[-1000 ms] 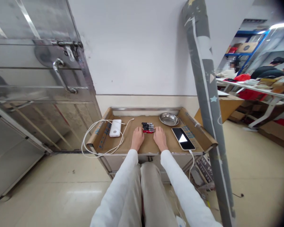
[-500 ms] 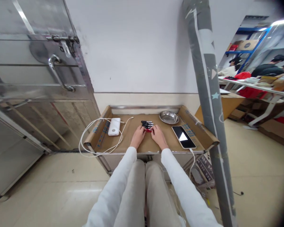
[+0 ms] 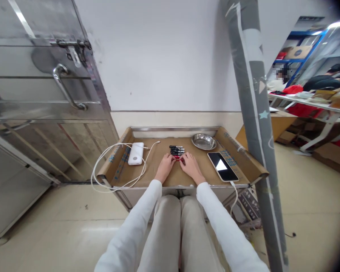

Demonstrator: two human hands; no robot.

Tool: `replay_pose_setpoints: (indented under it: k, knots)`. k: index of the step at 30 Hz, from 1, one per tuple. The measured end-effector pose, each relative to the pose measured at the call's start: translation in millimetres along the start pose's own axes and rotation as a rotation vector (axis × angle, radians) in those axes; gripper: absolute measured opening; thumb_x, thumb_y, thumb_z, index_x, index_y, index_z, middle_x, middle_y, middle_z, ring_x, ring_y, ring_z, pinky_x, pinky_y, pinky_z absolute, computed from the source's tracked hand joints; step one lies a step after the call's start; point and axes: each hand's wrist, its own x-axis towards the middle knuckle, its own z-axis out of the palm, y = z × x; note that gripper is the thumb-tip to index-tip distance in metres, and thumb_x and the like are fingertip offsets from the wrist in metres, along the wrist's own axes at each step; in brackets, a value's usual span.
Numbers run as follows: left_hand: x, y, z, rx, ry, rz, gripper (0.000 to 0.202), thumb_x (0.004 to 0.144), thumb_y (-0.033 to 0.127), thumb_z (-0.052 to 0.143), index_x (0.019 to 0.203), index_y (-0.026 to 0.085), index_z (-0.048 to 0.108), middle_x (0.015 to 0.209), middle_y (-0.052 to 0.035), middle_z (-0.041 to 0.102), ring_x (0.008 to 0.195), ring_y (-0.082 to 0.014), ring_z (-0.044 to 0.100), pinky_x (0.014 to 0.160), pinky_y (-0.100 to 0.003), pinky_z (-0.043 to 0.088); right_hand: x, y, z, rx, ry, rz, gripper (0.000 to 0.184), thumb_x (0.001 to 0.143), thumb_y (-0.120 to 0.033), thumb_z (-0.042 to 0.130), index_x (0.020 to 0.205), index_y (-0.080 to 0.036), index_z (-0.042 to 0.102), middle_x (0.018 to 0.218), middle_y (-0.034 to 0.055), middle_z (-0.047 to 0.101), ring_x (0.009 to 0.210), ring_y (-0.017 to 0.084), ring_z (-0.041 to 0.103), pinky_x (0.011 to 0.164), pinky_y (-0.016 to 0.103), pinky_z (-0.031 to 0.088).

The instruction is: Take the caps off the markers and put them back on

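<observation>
Several black pens [image 3: 176, 149] lie side by side in a short row on the brown cardboard covering the cart top [image 3: 155, 177]. At the near end of that row is a slim red pen [image 3: 178, 159], lying crosswise between my hands. The fingertips of my left hand [image 3: 165, 166] are closed on its left end. My right hand [image 3: 191, 166] pinches the right end, its fingers bent. Part of the red pen is hidden by my fingers, so I cannot tell whether it touches the cardboard or whether another red pen lies close behind it.
A white power bank [image 3: 136, 153] with a looped white cable [image 3: 94, 170] sits left. To the right are a round metal dish [image 3: 204, 141] and a phone [image 3: 223, 167] on a cable. Raised cardboard sides edge the cart; a grey wrapped roll [image 3: 257, 102] leans right.
Both hands have drawn slightly back toward me, away from the black pens, and more of the row shows. The red pen is now seen between the fingertips. The view has shifted a little.
</observation>
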Motion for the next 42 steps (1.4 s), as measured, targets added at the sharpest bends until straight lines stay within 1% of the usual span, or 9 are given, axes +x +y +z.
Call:
replay_pose_setpoints:
  k: [4,10,15,20,24,27,31,36,42]
  knots:
    - [11,1,-6.2,0.074,0.032,0.072,0.012,0.091,0.024,0.048,0.093,0.018,0.058,0.093,-0.0057,0.058,0.094,-0.0193,0.057,0.088,-0.036,0.046,6,4,0,-0.03,0.067,-0.024,0.021,0.094,-0.025,0.037,0.097,-0.018,0.057,0.098,0.0079,0.059,0.092,0.021,0.051,0.083,0.031,0.036]
    - [34,-6,-2.4,-0.133,0.155,0.049,0.013,0.094,0.023,0.043,0.101,0.02,0.054,0.1,-0.0043,0.058,0.097,-0.0159,0.059,0.09,-0.032,0.047,31,6,3,-0.022,0.194,0.074,0.032,0.097,-0.026,0.026,0.103,-0.015,0.056,0.1,0.0115,0.062,0.093,0.022,0.054,0.083,0.032,0.036]
    - [33,-7,1.0,-0.187,0.152,0.117,0.019,0.094,0.02,0.042,0.111,0.02,0.051,0.103,-0.0042,0.059,0.098,-0.0142,0.059,0.092,-0.03,0.047,31,6,10,0.039,0.204,0.042,0.032,0.098,-0.027,0.027,0.103,-0.015,0.057,0.101,0.0108,0.064,0.093,0.021,0.056,0.083,0.032,0.038]
    - [28,-3,1.3,-0.215,0.154,0.167,0.019,0.094,0.021,0.042,0.11,0.02,0.051,0.107,-0.005,0.061,0.105,-0.0136,0.058,0.095,-0.029,0.046,26,7,12,0.126,0.163,-0.028,0.028,0.097,-0.024,0.032,0.106,-0.018,0.058,0.102,0.0092,0.065,0.093,0.02,0.058,0.084,0.032,0.042]
    - [25,-1,0.9,-0.311,0.118,0.109,0.02,0.094,0.021,0.041,0.111,0.021,0.05,0.11,-0.0058,0.061,0.104,-0.0143,0.059,0.094,-0.032,0.047,26,7,8,0.181,0.131,-0.085,0.027,0.095,-0.023,0.036,0.111,-0.021,0.058,0.104,0.007,0.065,0.095,0.019,0.059,0.085,0.031,0.044]
    - [23,0,-0.9,-0.348,0.088,0.097,0.021,0.093,0.02,0.041,0.114,0.02,0.048,0.108,-0.0056,0.062,0.1,-0.0141,0.061,0.091,-0.031,0.048,25,7,4,0.153,0.138,-0.094,0.026,0.095,-0.023,0.038,0.105,-0.022,0.062,0.101,0.0064,0.067,0.092,0.02,0.059,0.084,0.031,0.044]
    - [23,1,-4.1,-0.179,0.093,0.137,0.017,0.091,0.02,0.046,0.107,0.019,0.053,0.107,-0.0065,0.062,0.102,-0.0183,0.057,0.093,-0.035,0.044,23,11,2,0.106,0.224,0.003,0.029,0.096,-0.028,0.036,0.102,-0.019,0.063,0.098,0.0082,0.067,0.089,0.021,0.057,0.084,0.031,0.041]
    - [22,6,-7.9,0.064,-0.083,0.177,0.016,0.088,0.029,0.054,0.101,0.021,0.059,0.097,-0.0049,0.063,0.095,-0.0218,0.054,0.088,-0.038,0.041,20,18,3,0.131,0.272,0.12,0.033,0.097,-0.032,0.032,0.104,-0.018,0.062,0.1,0.0091,0.067,0.089,0.021,0.056,0.084,0.031,0.039]
    - [21,7,-6.7,0.134,-0.134,0.173,0.021,0.086,0.035,0.056,0.104,0.023,0.06,0.095,-0.0048,0.06,0.095,-0.0221,0.051,0.085,-0.036,0.038,18,21,3,0.157,0.273,0.171,0.031,0.096,-0.033,0.034,0.103,-0.022,0.063,0.096,0.006,0.068,0.086,0.02,0.056,0.08,0.029,0.039]
